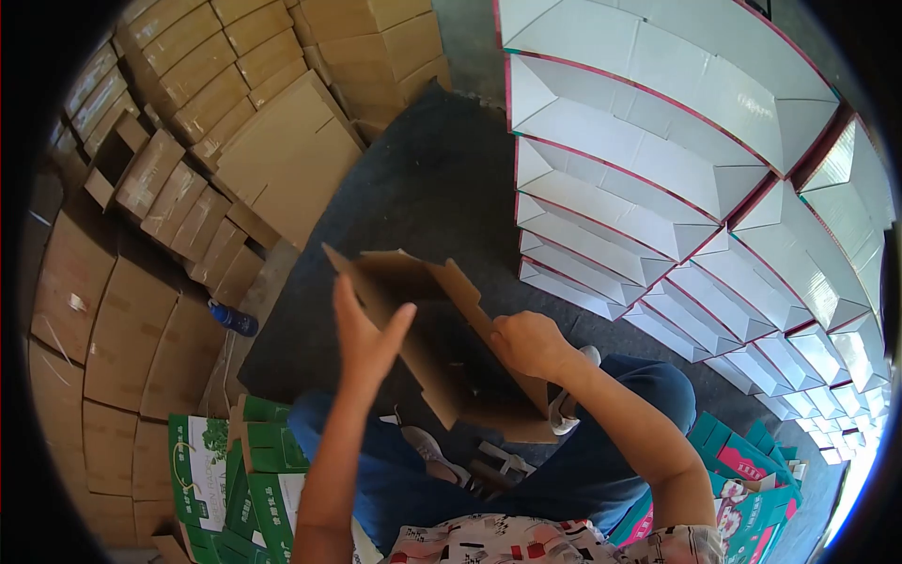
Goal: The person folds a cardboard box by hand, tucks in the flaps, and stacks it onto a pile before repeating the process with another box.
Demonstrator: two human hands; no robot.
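A brown cardboard piece, partly folded with flaps sticking up, hangs over my lap. My right hand is closed on its right edge near the middle. My left hand is raised with fingers spread and flat against the left side of the cardboard, touching it without gripping. My knees in blue trousers are below, and grey shoes show underneath the cardboard.
Stacks of brown cartons fill the left and the back. Rows of folded white boxes with red edges stand at the right. Green printed boxes lie lower left, teal and pink ones lower right. A blue bottle lies by the cartons.
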